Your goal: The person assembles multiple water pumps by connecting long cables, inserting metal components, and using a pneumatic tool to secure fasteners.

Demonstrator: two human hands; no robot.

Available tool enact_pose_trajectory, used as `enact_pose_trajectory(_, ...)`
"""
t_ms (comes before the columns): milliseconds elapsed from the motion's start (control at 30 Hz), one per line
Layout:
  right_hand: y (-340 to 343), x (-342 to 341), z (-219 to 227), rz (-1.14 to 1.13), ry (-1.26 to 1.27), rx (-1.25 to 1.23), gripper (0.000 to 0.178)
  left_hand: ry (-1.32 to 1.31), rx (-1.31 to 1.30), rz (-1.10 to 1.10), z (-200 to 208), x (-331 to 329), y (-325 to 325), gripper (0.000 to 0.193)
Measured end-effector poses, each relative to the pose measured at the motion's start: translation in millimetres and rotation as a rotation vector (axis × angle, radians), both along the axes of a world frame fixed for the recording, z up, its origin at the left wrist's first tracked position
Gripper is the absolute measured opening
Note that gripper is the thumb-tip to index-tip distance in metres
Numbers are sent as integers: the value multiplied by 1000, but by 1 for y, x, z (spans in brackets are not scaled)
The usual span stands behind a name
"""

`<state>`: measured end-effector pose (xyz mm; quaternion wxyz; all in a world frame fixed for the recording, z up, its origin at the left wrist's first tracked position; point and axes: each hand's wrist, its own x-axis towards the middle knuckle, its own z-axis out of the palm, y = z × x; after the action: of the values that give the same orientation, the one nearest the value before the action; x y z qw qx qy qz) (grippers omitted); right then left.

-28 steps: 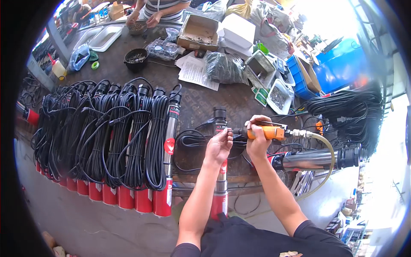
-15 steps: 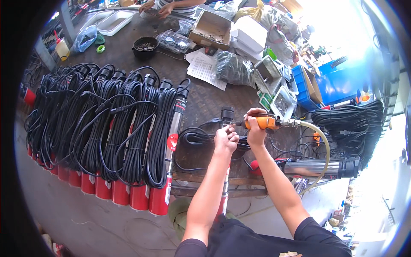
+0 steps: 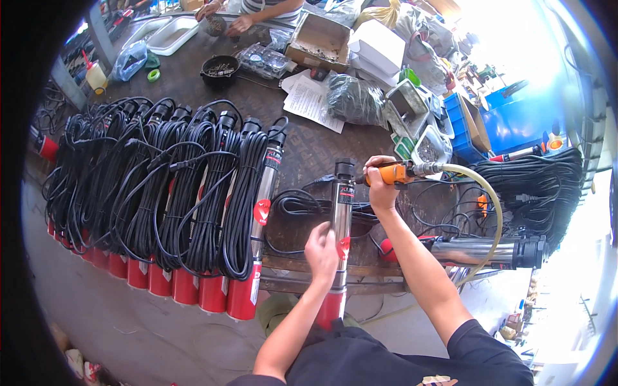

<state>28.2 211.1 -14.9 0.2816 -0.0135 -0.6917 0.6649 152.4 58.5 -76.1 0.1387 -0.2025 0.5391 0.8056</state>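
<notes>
In front of me a slim submersible pump (image 3: 342, 219) leans on the table edge, with a steel body, black top fitting and red lower end. My right hand (image 3: 381, 183) is wrapped round an orange air screwdriver (image 3: 394, 173), whose tip points left at the pump's upper part. Whether the tip touches the pump is hard to tell. Beside the pump's middle, my left hand (image 3: 322, 252) is slightly blurred, its fingers loosely apart with nothing visible in them. A pale air hose (image 3: 492, 199) runs from the screwdriver, curving down on the right.
Several similar pumps with coiled black cables (image 3: 161, 193) stand in a row at left. Another steel pump (image 3: 483, 252) lies at right below a cable coil (image 3: 541, 186). A black bowl (image 3: 219, 69) and open carton (image 3: 318, 40) are farther back. Across the table, another person's hands (image 3: 239, 26) hold a round container.
My left hand has left the screwdriver tip and dropped down beside the pump's middle. More of the pump's front now shows. The right hand stays on the screwdriver; the other person's container has tilted.
</notes>
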Motion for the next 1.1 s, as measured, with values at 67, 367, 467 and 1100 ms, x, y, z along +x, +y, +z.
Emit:
enact_pose_trajectory(67, 0, 1, -3, -37, -5, -39, 19, 80, -302, -100, 11, 25, -21, 42)
enact_pose_trajectory(367, -1, 0, 9, -206, -5, 95, 24, 252, -971, -497, 16, 77, -2, 110)
enact_pose_trajectory(467, -32, 65, 45, -279, 44, -52, 30, 261, -1015, -533, 6, 72, -8, 110)
enact_pose_trajectory(1100, -10, 247, -127, -239, -706, -1322, 58, 11, -1333, -647, 23, 43, -55, 86)
